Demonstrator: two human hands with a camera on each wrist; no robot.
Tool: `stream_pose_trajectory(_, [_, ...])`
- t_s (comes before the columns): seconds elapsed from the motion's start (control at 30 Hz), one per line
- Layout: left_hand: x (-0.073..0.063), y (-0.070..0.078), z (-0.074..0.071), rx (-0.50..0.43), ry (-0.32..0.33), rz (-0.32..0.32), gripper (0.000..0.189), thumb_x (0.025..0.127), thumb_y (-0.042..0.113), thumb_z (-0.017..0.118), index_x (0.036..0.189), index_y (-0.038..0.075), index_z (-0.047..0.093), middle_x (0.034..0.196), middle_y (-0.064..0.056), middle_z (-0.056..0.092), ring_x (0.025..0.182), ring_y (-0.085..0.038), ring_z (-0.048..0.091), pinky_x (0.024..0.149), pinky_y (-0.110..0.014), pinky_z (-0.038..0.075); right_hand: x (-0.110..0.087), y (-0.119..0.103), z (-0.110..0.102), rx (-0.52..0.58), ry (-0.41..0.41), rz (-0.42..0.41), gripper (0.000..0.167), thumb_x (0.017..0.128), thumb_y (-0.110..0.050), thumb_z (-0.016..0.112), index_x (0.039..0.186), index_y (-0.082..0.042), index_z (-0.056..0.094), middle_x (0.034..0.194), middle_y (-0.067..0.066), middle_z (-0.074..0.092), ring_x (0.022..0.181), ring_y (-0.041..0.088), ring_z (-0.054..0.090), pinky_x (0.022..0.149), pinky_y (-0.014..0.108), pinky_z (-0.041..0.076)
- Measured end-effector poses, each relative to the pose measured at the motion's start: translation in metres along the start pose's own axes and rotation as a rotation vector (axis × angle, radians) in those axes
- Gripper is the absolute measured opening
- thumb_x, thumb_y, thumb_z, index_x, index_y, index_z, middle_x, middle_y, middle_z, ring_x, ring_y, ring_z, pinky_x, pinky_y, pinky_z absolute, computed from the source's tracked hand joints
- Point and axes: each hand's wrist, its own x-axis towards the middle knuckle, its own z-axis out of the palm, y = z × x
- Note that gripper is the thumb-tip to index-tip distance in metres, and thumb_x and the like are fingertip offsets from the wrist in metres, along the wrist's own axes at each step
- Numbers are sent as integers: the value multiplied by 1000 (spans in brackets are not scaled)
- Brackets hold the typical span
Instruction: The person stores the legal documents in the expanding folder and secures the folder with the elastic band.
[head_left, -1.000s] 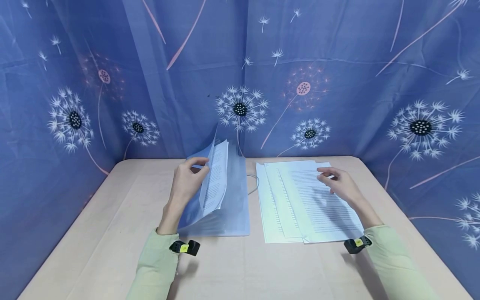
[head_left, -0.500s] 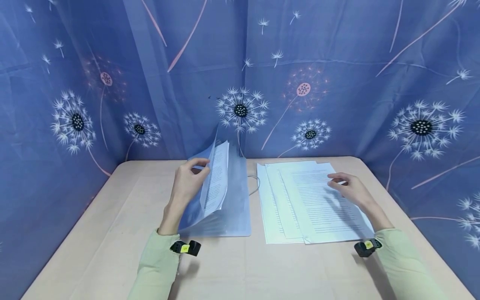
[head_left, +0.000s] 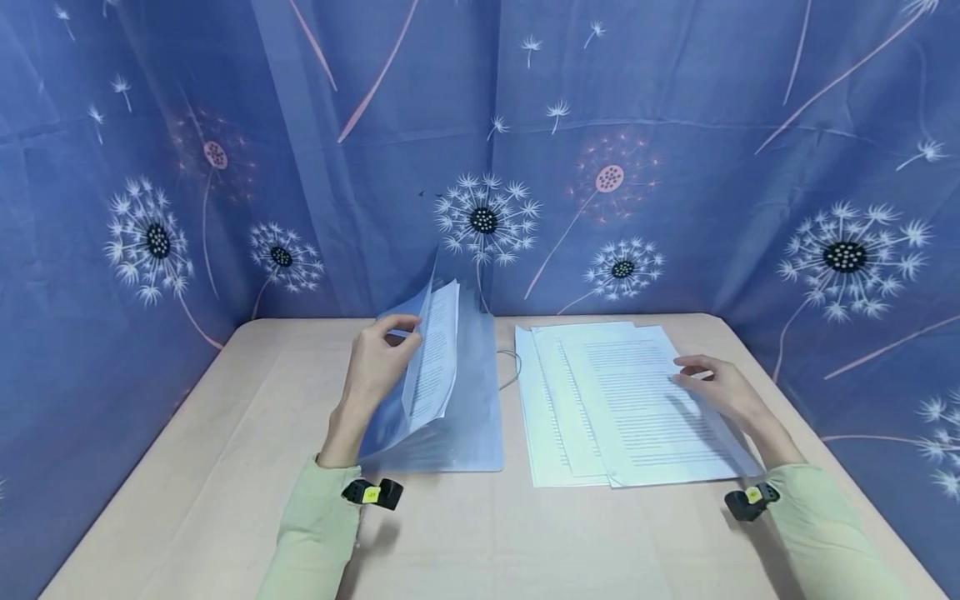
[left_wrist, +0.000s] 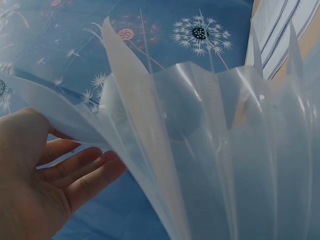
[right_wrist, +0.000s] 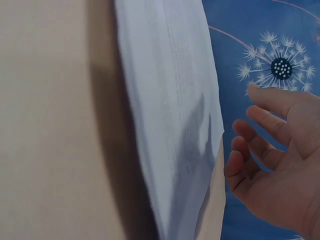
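Observation:
A translucent blue expanding file folder [head_left: 480,400] lies on the left half of the table, its cover and front pockets raised. My left hand [head_left: 378,358] pinches the lifted flap between thumb and index finger. Printed sheets [head_left: 437,367] stand tilted inside. The left wrist view shows the pleated clear plastic [left_wrist: 195,140] fanned out beside that hand [left_wrist: 45,175]. To the right, overlapping printed papers [head_left: 637,408] lie flat. My right hand [head_left: 723,387] hovers over their right edge with loosely bent fingers and nothing in its grasp; the right wrist view shows the fingers apart from the paper [right_wrist: 170,100].
A thin elastic loop [head_left: 512,367] sticks out from the folder's right side toward the papers. Behind the pale tabletop [head_left: 210,433] hangs a blue dandelion-print curtain [head_left: 375,167], which also encloses both sides.
My right hand has moved to the right and slightly nearer, from above the papers' middle to their right edge. The top sheets' right edge has shifted rightward. The left hand keeps its pinch.

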Motion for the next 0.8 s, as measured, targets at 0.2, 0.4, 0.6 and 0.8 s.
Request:
stream_pose_trajectory(0.2, [1,-2,1,3,-7,7,28,90,19,61,114,11,73,107,-8,71,86,-23,70,69,-33,55,-2,10,-1,-1,-31,28,55,98,-32,60,137,7,52,126,33,57,104,43,61,73,31,49])
stream_pose_trajectory(0.4, [1,-1,-1,11,-2,2,29,91,20,61,115,11,73,109,-7,72,87,-22,70,70,-34,55,-1,14,-5,16,-77,63,62,98,-36,60,142,5,47,133,33,51,112,46,57,84,44,51])
stream_pose_trajectory(0.6, [1,0,-2,15,4,6,30,91,20,61,116,9,72,108,-7,72,87,-22,70,69,-34,55,5,21,-9,-19,-90,68,64,99,-37,58,141,9,45,134,37,48,115,50,54,87,51,51])
stream_pose_trajectory(0.8, [1,0,-2,15,7,5,28,90,19,61,114,11,73,108,-8,72,87,-21,71,70,-32,55,6,27,-9,-14,-97,62,63,98,-33,61,140,11,46,134,38,49,119,52,52,93,55,49])
